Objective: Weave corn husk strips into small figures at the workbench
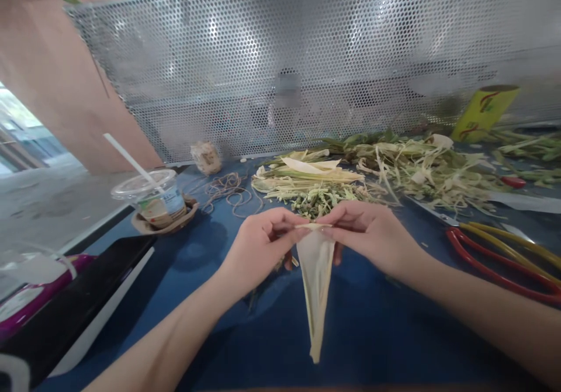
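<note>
A pale cream leaf strip (316, 281), wide at the top and narrowing to a point toward me, hangs between my two hands over the blue table (372, 333). My left hand (258, 249) pinches its upper left edge with thumb and forefinger. The upper right edge is pinched the same way by my right hand (370, 234). Both hands sit close together, fingertips nearly touching. Just beyond them lies a pile of green and cream leaves (315, 184).
A plastic cup with a straw (153, 199) stands on a saucer at the left. Twine (228, 193) coils near a small ball (205, 157). Red-handled scissors (499, 257) lie at the right. More leaf scraps (429, 164) and a yellow tube (484, 111) sit before a perforated metal screen (307, 59).
</note>
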{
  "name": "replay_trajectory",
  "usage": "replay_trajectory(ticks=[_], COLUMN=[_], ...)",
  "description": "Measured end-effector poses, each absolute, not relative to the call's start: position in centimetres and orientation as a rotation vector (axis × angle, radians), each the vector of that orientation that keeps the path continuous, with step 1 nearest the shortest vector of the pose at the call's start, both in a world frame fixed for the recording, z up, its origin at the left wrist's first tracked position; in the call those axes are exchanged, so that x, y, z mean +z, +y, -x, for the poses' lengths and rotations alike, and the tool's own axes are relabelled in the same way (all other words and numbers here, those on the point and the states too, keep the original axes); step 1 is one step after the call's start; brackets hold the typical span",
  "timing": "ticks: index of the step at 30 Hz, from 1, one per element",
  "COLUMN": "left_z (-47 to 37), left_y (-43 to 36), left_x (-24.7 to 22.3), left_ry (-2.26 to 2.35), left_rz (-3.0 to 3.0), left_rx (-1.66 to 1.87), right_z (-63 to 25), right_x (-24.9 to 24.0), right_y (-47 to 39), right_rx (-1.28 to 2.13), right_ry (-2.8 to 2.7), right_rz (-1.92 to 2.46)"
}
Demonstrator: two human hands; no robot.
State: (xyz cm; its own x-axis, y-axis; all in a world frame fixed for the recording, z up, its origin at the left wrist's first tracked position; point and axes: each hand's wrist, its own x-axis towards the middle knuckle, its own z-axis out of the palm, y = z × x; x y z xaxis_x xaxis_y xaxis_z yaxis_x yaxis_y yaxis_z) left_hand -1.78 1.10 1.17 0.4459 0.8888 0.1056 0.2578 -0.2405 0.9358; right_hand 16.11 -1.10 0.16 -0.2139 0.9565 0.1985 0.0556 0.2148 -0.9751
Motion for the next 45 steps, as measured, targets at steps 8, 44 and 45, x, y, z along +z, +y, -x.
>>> replay_trajectory(ticks=[8,44,45], left_z=[1.7,2.6,2.5], left_y=[1.0,1.5,1.4], left_x=[1.0,1.5,1.4], left_ry=[1.05,0.922,0.923], left_rz=[-2.014,-1.735,-1.728], left_rx=[0.834,0.696,0.695], right_z=[-15.4,-16.3,-16.3], right_x=[0.2,0.3,0.4], right_y=[-1.2,-1.5,-1.4], right_rx=[1.021,1.026,1.041], right_ry=[-1.576,-1.647,-1.65], right_rz=[1.158,1.12,1.118])
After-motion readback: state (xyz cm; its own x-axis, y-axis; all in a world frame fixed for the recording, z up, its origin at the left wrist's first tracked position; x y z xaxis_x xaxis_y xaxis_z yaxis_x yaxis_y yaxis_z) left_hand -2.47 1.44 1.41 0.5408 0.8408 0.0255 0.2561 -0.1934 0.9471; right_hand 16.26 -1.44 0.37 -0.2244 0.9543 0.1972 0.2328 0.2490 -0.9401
